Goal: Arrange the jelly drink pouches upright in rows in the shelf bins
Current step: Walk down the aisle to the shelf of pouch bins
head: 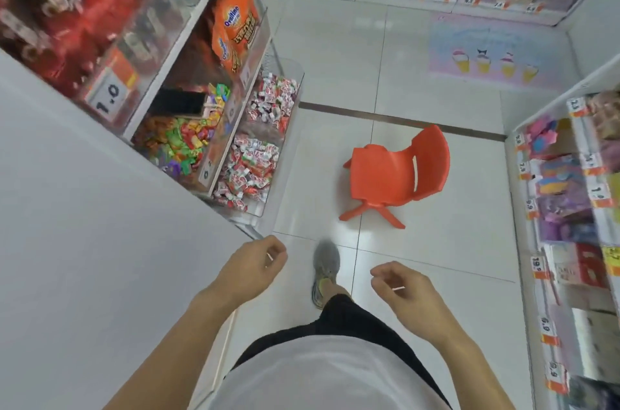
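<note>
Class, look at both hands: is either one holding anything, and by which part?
Nothing is held. The left hand and right hand hang loosely curled above the floor, with no grip on anything.

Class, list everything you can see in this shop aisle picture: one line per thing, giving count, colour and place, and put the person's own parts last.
Small chair: one, orange-red, on the floor mid-aisle.
Clear bins: two at least, transparent, low at the left shelf's front.
Wrapped sweets: many, red and white, in those bins.
Mixed sweets: many, green, yellow and purple, on the shelf behind.
Snack bags: a few, orange, on the shelf above.
Floor sticker: one, pastel pink, on the far floor.
Price tags: many, white and orange, on shelf edges.
Right shelf goods: many, pink and purple, blurred.
Shoe: one, grey, stepping forward.
Left hand: fingers loosely curled, holding nothing.
Right hand: likewise.
</note>
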`<move>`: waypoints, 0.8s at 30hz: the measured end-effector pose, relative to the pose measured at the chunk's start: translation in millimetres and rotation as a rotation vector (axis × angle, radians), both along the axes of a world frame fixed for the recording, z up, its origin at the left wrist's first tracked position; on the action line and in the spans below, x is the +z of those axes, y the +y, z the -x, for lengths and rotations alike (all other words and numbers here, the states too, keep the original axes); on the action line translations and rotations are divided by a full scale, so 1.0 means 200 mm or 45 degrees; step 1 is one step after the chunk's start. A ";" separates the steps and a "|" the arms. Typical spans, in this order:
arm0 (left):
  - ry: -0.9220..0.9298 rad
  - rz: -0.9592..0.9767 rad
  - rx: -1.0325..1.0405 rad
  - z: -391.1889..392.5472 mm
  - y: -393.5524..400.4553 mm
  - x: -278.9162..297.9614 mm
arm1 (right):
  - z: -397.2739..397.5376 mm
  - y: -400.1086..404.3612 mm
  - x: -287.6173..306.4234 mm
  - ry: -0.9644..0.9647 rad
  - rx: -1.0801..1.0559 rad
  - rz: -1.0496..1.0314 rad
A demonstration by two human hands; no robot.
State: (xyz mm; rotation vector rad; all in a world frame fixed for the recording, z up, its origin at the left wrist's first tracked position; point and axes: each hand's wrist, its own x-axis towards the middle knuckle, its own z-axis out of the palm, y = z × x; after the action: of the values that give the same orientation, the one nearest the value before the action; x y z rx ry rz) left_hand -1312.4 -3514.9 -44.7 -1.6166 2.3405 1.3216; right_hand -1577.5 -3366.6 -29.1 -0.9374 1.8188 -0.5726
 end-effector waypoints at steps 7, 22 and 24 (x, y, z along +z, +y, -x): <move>-0.031 -0.045 0.110 0.24 -0.61 0.00 | 0.29 -0.99 0.01 -0.022 0.210 0.093; 0.038 -0.200 0.458 0.48 -1.85 -0.23 | 0.41 -2.81 -0.04 0.123 0.749 0.172; 0.025 -0.214 0.504 0.48 -1.95 -0.24 | 0.38 -3.00 -0.04 0.141 0.878 0.161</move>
State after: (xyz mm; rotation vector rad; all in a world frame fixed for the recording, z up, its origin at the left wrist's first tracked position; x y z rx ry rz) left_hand -1409.1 -3904.4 -92.4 -2.0888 1.9164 1.5505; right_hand -1653.7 -3965.6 -36.9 -1.6081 1.4275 -0.2003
